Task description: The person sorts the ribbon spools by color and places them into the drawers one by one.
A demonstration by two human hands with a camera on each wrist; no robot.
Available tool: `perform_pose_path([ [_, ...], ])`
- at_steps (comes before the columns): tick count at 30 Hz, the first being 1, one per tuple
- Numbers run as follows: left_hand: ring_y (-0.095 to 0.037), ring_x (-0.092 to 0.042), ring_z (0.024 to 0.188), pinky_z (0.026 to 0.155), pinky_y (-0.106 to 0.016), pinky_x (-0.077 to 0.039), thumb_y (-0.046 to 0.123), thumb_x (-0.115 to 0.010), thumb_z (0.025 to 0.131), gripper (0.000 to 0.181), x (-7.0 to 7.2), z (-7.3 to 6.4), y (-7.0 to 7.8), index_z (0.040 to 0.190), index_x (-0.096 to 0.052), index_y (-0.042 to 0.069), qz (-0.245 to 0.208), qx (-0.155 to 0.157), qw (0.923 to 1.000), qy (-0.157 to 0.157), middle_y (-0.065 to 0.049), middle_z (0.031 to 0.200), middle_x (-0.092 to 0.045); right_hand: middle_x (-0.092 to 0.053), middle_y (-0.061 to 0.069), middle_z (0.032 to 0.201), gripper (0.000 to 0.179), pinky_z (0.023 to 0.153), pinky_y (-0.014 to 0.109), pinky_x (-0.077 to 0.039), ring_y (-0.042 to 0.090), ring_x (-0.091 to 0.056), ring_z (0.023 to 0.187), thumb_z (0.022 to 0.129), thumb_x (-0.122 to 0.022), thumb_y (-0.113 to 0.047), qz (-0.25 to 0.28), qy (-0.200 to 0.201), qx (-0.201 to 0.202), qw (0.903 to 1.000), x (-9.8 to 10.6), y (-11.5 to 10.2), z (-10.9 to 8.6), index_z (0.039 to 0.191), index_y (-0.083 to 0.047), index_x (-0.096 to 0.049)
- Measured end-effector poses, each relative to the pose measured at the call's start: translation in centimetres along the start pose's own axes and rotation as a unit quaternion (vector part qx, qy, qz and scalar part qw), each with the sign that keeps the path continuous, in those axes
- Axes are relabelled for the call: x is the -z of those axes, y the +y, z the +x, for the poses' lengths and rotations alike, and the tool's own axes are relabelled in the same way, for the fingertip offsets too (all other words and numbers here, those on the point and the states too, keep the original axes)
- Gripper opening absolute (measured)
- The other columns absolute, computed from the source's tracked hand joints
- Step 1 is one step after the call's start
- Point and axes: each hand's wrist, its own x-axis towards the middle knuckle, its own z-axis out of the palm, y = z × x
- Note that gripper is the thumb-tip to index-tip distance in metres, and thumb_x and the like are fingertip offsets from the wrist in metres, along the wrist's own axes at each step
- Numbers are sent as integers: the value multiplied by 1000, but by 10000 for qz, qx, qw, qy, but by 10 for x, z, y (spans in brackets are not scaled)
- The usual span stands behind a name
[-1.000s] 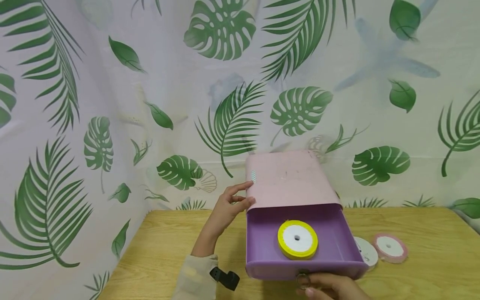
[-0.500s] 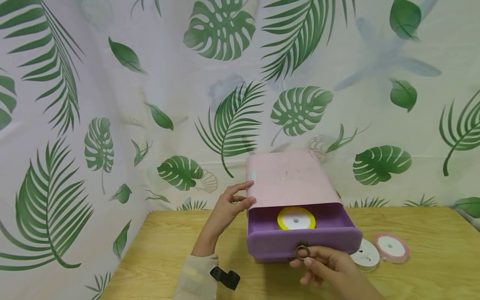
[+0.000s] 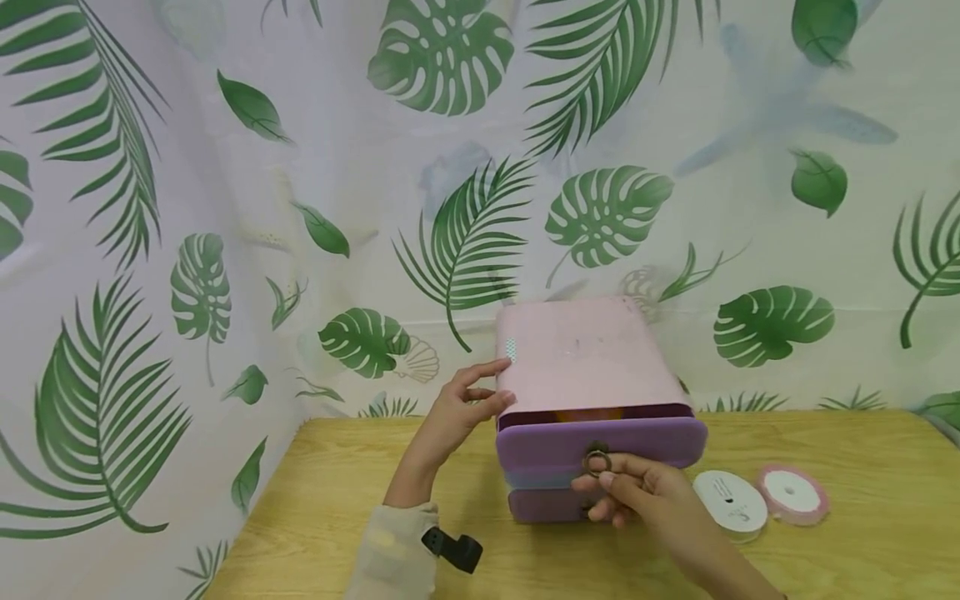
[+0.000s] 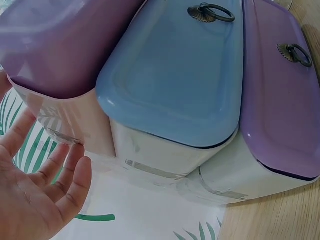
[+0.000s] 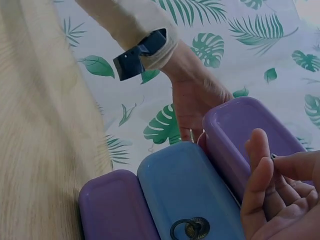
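Note:
A small drawer cabinet with a pale pink top [image 3: 577,350] stands on the table. Its top purple drawer [image 3: 540,450] is out by a narrow gap, through which a sliver of a yellow ribbon spool [image 3: 588,414] shows. My right hand [image 3: 652,496] pinches the ring pull [image 3: 588,463] on that drawer's front between thumb and finger. On the cabinet's left side, my left hand [image 3: 457,417] rests its fingertips against the pink casing, fingers loosely extended. Below, a blue drawer [image 4: 175,75] and a lower purple drawer [image 4: 280,100] are in, each with a ring pull.
To the cabinet's right lie a white spool [image 3: 727,500] and a pink-edged ribbon spool [image 3: 791,496] on the wooden table [image 3: 337,475]. A leaf-patterned cloth [image 3: 480,167] hangs close behind the cabinet. A black strap [image 3: 453,550] is on the left sleeve.
The top drawer has moved inward, pushed by my right hand on its ring pull, and the yellow ribbon spool has gone almost out of sight. My left hand has stayed on the casing.

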Motion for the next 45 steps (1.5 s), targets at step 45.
perform_pose_path([
  [45, -23, -56, 113, 90, -36, -51, 29, -67, 91, 50, -2, -4, 1, 139, -52, 27, -56, -132, 9999, -27, -6, 147, -36, -66, -8, 89, 51, 61, 22, -50, 2, -57, 65, 102, -49, -20, -535, -63, -573, 9969, 34, 60, 10, 135, 17, -41],
])
